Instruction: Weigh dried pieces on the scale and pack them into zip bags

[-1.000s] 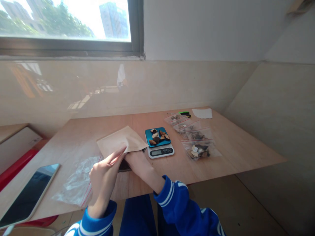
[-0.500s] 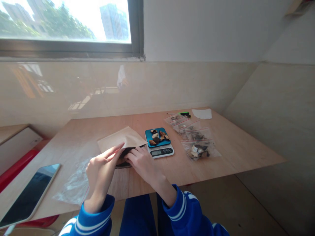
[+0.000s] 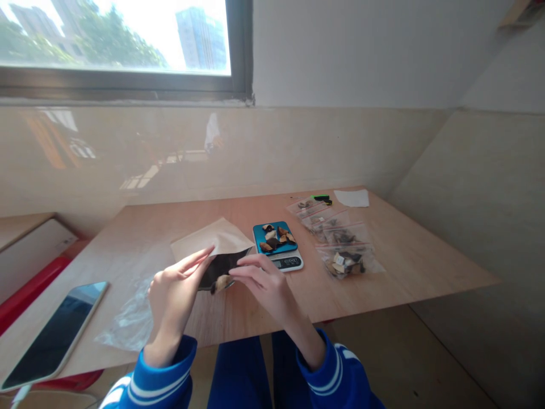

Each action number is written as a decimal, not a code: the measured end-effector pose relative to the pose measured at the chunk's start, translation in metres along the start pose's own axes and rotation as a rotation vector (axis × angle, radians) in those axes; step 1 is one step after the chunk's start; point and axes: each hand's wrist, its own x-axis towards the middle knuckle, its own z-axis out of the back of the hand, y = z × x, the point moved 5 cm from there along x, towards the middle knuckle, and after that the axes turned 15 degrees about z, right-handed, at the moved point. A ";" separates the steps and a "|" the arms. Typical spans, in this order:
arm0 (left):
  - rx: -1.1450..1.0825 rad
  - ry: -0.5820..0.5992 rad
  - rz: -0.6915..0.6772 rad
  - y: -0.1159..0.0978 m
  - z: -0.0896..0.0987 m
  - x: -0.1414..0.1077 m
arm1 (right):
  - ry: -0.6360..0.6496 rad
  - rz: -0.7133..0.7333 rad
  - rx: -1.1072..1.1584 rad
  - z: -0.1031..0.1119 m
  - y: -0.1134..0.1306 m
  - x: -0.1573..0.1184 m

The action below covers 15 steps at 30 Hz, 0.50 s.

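Note:
A brown paper bag (image 3: 219, 234) lies on the table, its dark mouth facing me. My left hand (image 3: 176, 284) grips the upper lip of the bag between thumb and fingers, keeping the mouth apart. Just at the mouth, my right hand (image 3: 264, 284) has its fingertips pinched on the end of a dried slice (image 3: 221, 283), cream and brown with a dark edge. Right behind that hand stands a kitchen scale (image 3: 293, 262) with a blue platform, bearing several similar dried pieces (image 3: 272, 243). The hand partly covers the scale's display.
To the right lie several clear zip bags (image 3: 347, 261) of dried pieces. Behind them are a green-and-black tool (image 3: 321, 199) and white paper (image 3: 351, 197). Left of my hands lie a crumpled plastic bag (image 3: 130, 318) and a phone (image 3: 55, 335). The table's front edge is close to me.
My right hand has drawn back to the right from inside the bag's mouth, and a dried slice now shows at its fingertips. The left hand keeps its hold on the bag.

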 end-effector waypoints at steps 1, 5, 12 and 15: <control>-0.003 -0.019 -0.010 0.001 0.001 0.001 | -0.045 -0.023 0.004 0.009 -0.005 -0.001; -0.034 -0.076 -0.045 0.006 0.003 0.004 | -0.072 -0.162 -0.144 0.047 -0.050 -0.004; -0.042 -0.021 -0.043 0.012 -0.001 0.005 | 0.446 -0.326 -0.384 0.041 -0.145 0.001; -0.043 -0.020 -0.057 0.013 0.000 0.004 | 0.528 -0.333 -0.410 0.022 -0.163 0.004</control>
